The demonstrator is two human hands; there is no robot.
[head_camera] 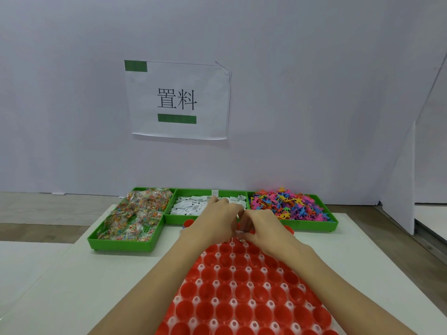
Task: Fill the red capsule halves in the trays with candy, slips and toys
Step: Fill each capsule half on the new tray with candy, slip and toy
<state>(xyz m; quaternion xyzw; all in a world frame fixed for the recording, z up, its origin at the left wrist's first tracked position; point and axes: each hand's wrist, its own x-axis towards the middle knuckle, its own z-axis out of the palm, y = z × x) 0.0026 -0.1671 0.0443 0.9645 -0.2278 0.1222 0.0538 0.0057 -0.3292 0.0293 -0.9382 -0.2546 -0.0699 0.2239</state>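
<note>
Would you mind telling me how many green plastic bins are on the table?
3: the green plastic bin of wrapped candy at left, the bin of white paper slips in the middle, partly behind the hands, and the bin of colourful plastic toys at right.

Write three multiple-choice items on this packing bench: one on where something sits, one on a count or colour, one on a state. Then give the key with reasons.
1. Which green bin holds the white slips?
A. left
B. middle
C. right

2. How many green bins stand along the wall?
A. two
B. three
C. five

3. The red capsule halves nearest the camera are:
A. empty
B. full of toys
C. capped

Key:
1 B: the slips lie in the middle bin, between the candy packets and the coloured toys.
2 B: left bin, middle bin and right bin.
3 A: the near capsule halves show bare red insides, while the left hand and right hand work at the tray's far end.
</note>
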